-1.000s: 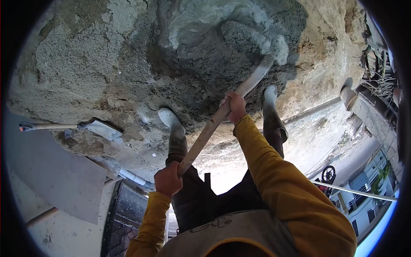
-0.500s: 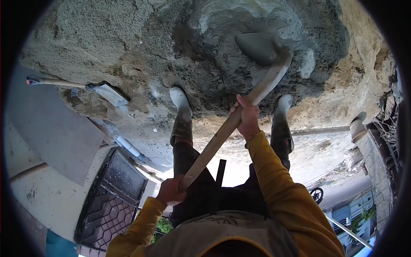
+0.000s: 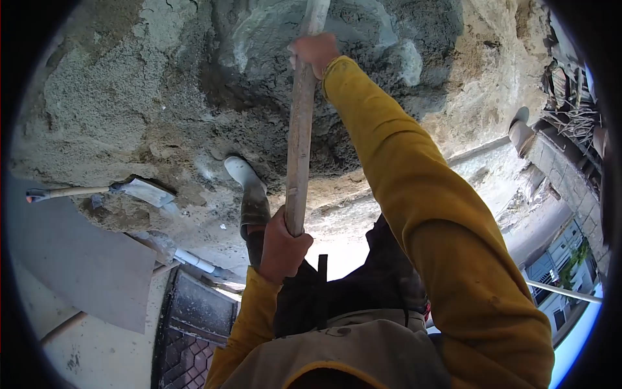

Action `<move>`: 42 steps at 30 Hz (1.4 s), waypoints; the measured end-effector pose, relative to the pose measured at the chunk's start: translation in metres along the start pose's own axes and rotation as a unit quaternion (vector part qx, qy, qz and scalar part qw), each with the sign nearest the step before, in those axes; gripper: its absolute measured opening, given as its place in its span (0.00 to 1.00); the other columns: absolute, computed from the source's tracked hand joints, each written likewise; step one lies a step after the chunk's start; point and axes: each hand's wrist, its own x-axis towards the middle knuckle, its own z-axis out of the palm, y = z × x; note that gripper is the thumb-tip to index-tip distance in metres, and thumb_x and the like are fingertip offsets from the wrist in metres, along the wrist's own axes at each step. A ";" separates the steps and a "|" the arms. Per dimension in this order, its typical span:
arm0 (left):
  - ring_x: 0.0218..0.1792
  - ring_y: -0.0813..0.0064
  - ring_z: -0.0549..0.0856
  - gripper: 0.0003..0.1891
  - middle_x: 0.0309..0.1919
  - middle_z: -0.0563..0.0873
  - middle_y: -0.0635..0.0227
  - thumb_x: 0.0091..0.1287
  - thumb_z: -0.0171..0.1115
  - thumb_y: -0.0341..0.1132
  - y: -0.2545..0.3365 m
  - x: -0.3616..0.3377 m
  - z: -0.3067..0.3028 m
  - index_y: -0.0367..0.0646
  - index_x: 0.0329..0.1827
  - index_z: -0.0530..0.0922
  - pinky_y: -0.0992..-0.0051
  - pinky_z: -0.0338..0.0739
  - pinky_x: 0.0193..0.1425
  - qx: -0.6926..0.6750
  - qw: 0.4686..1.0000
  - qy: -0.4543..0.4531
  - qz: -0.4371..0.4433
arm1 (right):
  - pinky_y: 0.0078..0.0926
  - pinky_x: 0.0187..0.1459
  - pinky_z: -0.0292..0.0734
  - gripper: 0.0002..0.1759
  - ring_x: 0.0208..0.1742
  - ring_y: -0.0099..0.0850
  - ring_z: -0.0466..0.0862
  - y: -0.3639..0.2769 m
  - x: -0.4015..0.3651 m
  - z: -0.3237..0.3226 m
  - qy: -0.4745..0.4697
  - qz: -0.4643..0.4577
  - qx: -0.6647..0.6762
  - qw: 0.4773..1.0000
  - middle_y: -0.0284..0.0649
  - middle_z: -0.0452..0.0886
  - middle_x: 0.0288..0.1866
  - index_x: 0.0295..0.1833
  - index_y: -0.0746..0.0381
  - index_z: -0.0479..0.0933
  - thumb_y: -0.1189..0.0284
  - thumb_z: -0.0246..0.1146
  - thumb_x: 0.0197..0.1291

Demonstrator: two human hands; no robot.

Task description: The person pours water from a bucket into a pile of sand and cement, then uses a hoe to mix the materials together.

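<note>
A long wooden hoe handle (image 3: 299, 142) runs nearly upright through the middle of the view, and its blade is out of sight past the top edge. My left hand (image 3: 284, 247) is closed round the handle's near end, in front of my waist. Farther up, my right hand (image 3: 315, 52) grips the same handle with the arm stretched forward. Beyond and beneath that hand lies a patch of wet grey mortar (image 3: 272, 39) with a paler, wetter hollow in it. One grey boot (image 3: 246, 178) stands left of the handle; the other is hidden behind my right arm.
A shovel (image 3: 149, 192) with a wooden handle lies on the ground at left. Below it are a flat grey sheet (image 3: 97, 259), a white pipe (image 3: 194, 260) and a dark metal gate (image 3: 197, 318). A low block wall (image 3: 570, 175) and bundled sticks (image 3: 576, 123) stand at right.
The hoe has swung from a right-leaning slant to nearly upright, and its blade has left the view. My right hand has moved forward and left; my left hand has risen slightly rightward.
</note>
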 end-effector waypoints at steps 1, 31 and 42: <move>0.22 0.79 0.72 0.12 0.20 0.72 0.69 0.45 0.57 0.25 -0.013 -0.027 0.004 0.35 0.34 0.70 0.74 0.69 0.27 0.033 0.999 0.019 0.023 | 0.35 0.23 0.75 0.10 0.25 0.34 0.80 -0.066 -0.071 0.019 0.105 0.262 0.241 0.928 0.47 0.77 0.27 0.39 0.76 0.73 0.81 0.63 0.53; 0.30 0.51 0.81 0.07 0.25 0.81 0.56 0.47 0.60 0.28 -0.092 -0.063 -0.231 0.43 0.31 0.75 0.62 0.75 0.35 0.467 0.884 0.028 0.015 | 0.26 0.21 0.73 0.04 0.18 0.28 0.76 -0.079 -0.264 0.118 0.308 0.245 0.525 0.755 0.40 0.76 0.22 0.31 0.68 0.71 0.80 0.61 0.51; 0.33 0.53 0.85 0.15 0.29 0.84 0.51 0.48 0.67 0.38 -0.102 -0.116 -0.102 0.38 0.36 0.79 0.64 0.79 0.39 0.324 0.935 -0.058 -0.128 | 0.32 0.20 0.74 0.08 0.18 0.33 0.77 -0.032 -0.242 0.064 0.154 0.380 0.413 0.813 0.41 0.73 0.20 0.24 0.65 0.70 0.81 0.64 0.49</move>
